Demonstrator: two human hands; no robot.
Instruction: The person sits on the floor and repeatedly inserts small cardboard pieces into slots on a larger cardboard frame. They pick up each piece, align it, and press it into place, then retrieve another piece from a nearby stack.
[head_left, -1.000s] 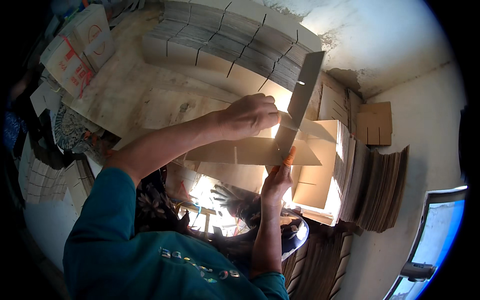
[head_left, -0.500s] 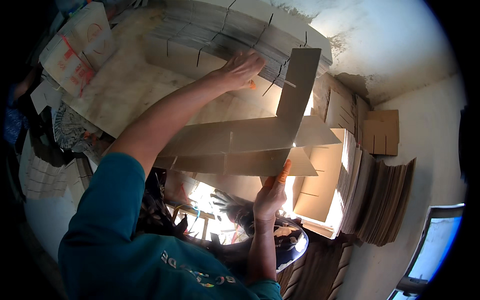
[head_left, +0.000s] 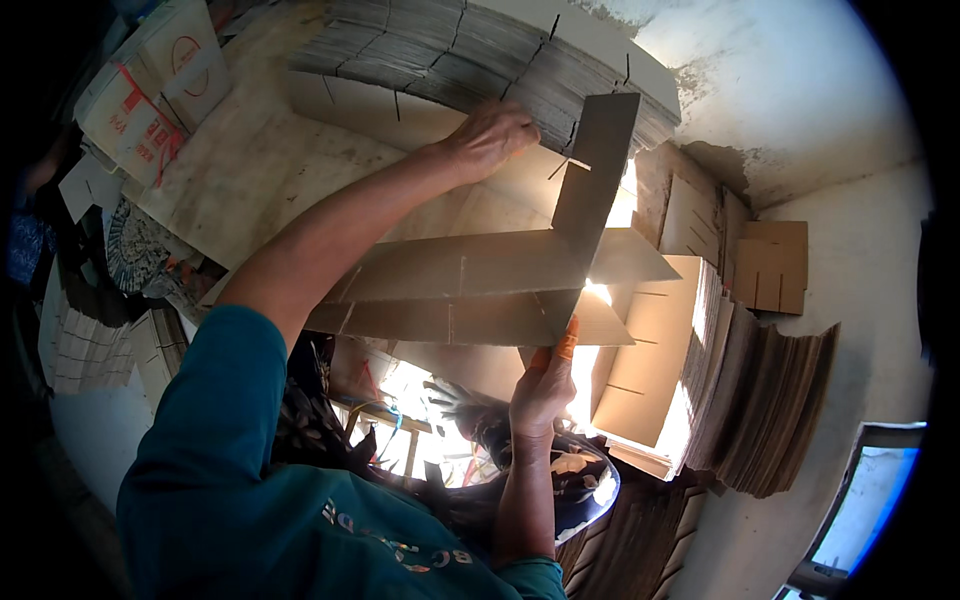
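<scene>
Pinching the lower end of an upright cardboard strip in the head view, the right hand holds it beside two long cardboard strips that cross it, their pointed ends jutting out to its right. The left hand hangs left of the upright strip, fingers curled in; whether they grip anything, I cannot tell. Farther left of that strip spreads a tabletop, with a red-marked carton toward its far edge, contents hidden. Beyond the upright strip a tall stack of slotted sheets closes off the back; to its right stand pale cardboard sheets, then a darker bundle.
</scene>
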